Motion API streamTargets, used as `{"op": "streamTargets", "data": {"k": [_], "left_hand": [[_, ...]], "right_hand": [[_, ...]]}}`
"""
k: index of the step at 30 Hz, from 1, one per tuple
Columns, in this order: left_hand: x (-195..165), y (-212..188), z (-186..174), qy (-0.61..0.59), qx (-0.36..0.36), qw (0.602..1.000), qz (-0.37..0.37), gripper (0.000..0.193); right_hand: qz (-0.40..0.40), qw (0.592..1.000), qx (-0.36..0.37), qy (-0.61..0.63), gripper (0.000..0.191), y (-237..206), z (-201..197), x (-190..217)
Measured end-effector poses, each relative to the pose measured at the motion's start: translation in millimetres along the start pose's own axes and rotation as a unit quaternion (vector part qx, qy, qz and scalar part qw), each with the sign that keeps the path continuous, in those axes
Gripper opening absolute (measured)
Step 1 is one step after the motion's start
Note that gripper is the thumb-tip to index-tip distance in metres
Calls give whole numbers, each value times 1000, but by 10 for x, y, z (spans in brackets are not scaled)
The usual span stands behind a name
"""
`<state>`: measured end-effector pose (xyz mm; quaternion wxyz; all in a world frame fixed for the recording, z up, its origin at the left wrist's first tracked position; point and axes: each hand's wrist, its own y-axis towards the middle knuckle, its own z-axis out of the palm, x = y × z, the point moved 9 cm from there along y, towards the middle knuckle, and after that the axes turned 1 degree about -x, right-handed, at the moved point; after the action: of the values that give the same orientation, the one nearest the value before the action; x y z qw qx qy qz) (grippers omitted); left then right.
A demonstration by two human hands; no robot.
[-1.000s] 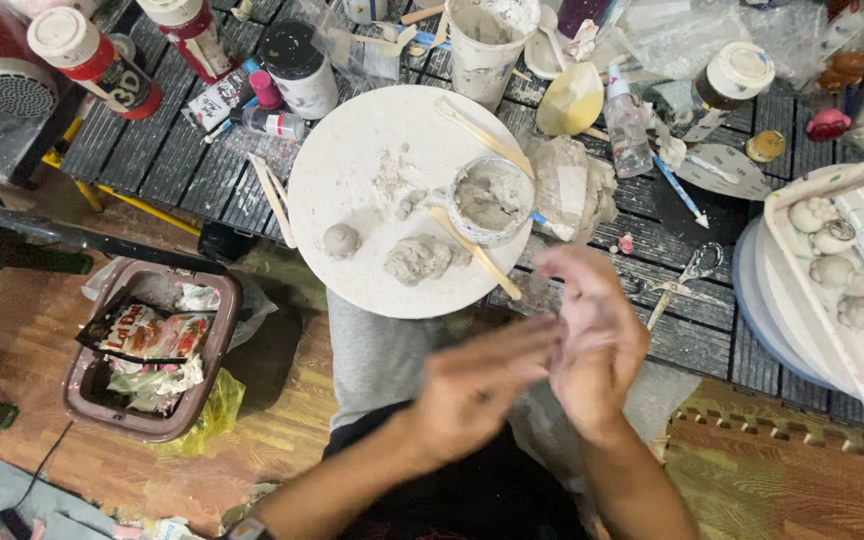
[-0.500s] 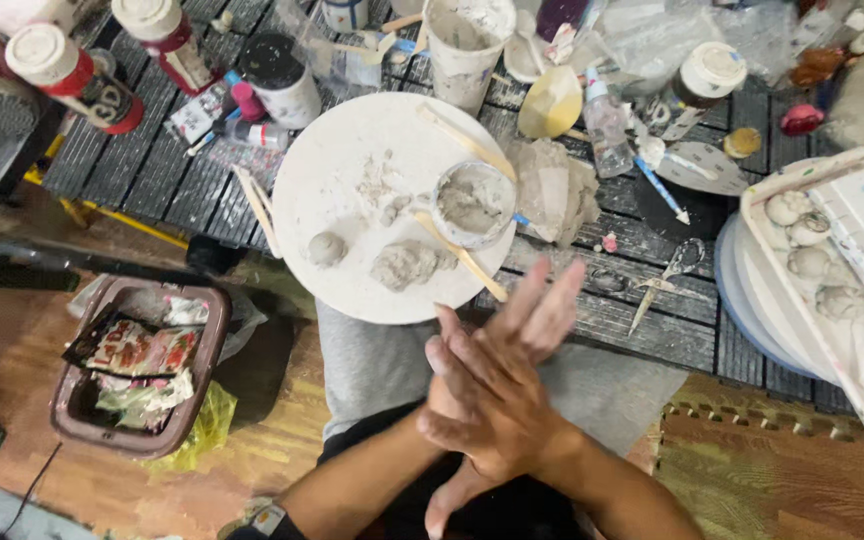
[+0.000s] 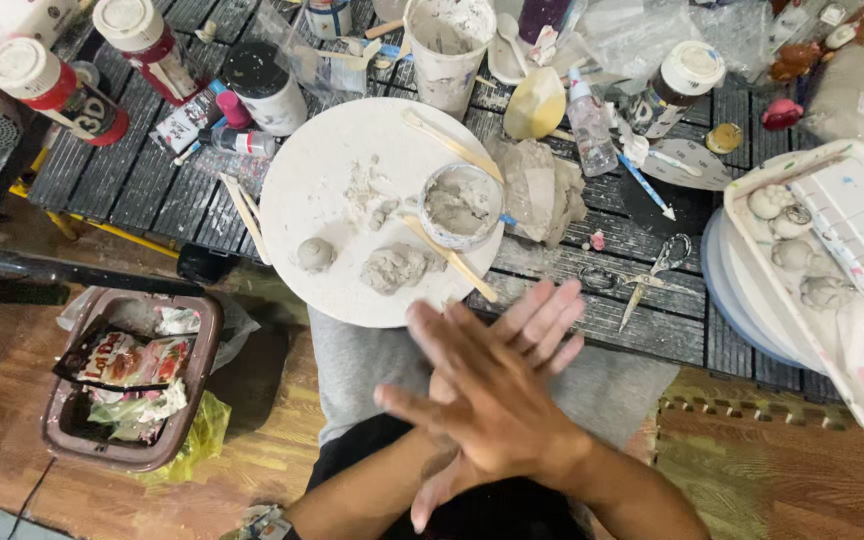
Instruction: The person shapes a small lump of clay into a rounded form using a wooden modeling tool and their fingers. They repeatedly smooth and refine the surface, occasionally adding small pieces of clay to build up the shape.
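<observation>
Head view, right hand (image 3: 492, 400) pressed over left hand (image 3: 512, 350) — perhaps empty, red-labelled jar (image 3: 52, 90) far-left

The round white board (image 3: 332, 160) looks matt and chalky, smeared with rough grey clay lumps (image 3: 395, 268). Pale wooden sticks (image 3: 449, 258) lie smooth across it. The dark slatted surface (image 3: 122, 180) appears dull, dusty wood. The brown plastic bin (image 3: 207, 330) has a faint sheen.

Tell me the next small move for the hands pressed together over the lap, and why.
Probably keep rolling palm against palm. The right hand lies flat across the left hand, fingers spread, as if shaping something between them, though nothing shows there. The white round board already holds a small clay ball beside a rough lump, so a ball seems the aim.
</observation>
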<state>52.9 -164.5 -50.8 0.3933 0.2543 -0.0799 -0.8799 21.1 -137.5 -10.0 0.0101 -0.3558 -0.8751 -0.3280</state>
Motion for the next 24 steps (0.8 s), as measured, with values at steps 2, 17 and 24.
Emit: {"op": "streamTargets", "data": {"k": [2,17,24], "left_hand": [[-162,31,275,32,36,997,61,109],[2,-178,-42,-22,-40,999,12,104],[-132,-229,193,77,133,978,138,101]], "right_hand": [[45,998,38,-38,114,-53,28,-161],[57,998,-30,-7,128,-133,-150,-148],[41,997,-60,-1,131,-178,2,-28]]}}
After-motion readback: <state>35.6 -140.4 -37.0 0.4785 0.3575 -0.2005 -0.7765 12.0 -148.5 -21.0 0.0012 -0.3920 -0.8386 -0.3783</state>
